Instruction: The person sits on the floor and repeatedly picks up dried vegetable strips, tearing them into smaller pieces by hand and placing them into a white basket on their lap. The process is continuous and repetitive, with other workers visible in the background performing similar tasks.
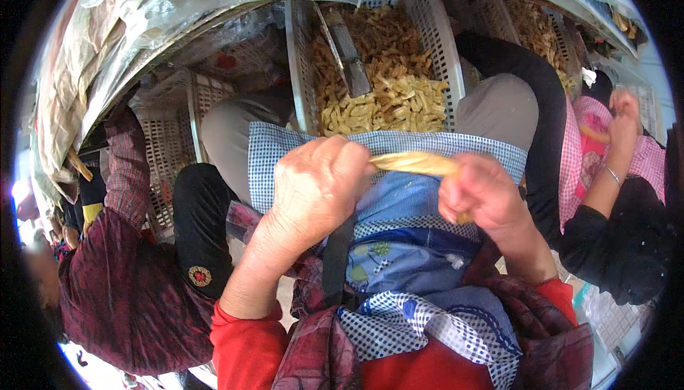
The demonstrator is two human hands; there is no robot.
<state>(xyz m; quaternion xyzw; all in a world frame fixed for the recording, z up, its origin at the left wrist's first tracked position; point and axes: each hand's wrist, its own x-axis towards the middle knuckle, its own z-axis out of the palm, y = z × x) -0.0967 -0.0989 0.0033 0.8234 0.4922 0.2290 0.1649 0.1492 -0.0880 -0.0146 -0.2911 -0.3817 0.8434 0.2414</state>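
Note:
A pale yellow, limp strip (413, 163) is stretched between my two hands, above my lap. It looks twisted, and I cannot make out what food it is. My left hand (317, 180) is closed round its left end, knuckles up. On the other end, my right hand (483, 189) grips with curled fingers, slightly smeared by motion; a bit of yellow shows below them. Just beyond my blue checked apron (285, 158) stands a white plastic crate (298, 62), holding many short yellow knotted pieces (392, 105) that turn browner toward the back.
A long dark metal bar with a thin bright edge (348, 52) leans inside the crate. At left sits a person in a dark red sleeve (128, 283), beside another crate (160, 144). A co-worker's hand (625, 116) is at right. Plastic sheeting (178, 5) covers the table edge ahead.

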